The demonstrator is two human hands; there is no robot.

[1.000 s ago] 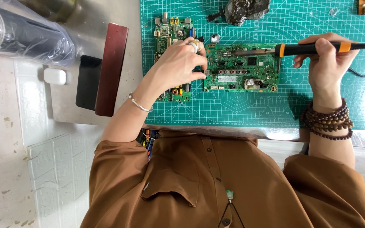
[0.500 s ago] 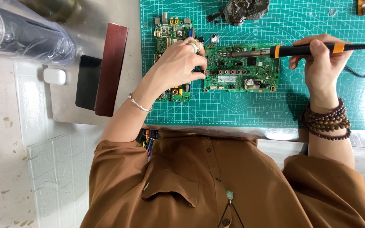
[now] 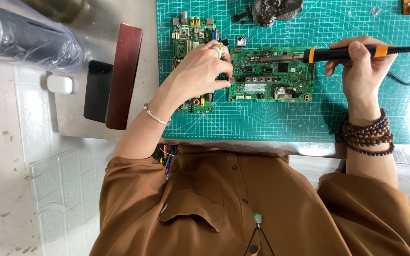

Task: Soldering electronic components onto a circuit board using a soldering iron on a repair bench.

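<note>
In the head view I see my right hand (image 3: 359,71) in the upper right of the frame, closed around the black and orange handle of a soldering iron (image 3: 338,53). The iron lies almost level and its metal tip points to the left, over the upper part of a green circuit board (image 3: 271,76) in the upper middle of the frame. I cannot tell if the tip touches the board. My left hand (image 3: 200,71) is at the left edge of this board, with the fingers (image 3: 221,84) bent and pressing on its corner; it is not wrapped around anything. The two hands are apart, with the board between them. Under the left hand lies a second, narrower circuit board (image 3: 191,35), partly covered by it. Both boards rest on a green cutting mat (image 3: 281,123) with a white grid. At the top edge of the mat is a dark crumpled lump (image 3: 276,9). In the upper left of the frame, beside the mat, I see a dark red flat case (image 3: 124,76), a black phone (image 3: 97,90), a small white box (image 3: 60,84) and a clear plastic bag (image 3: 24,38).
</note>
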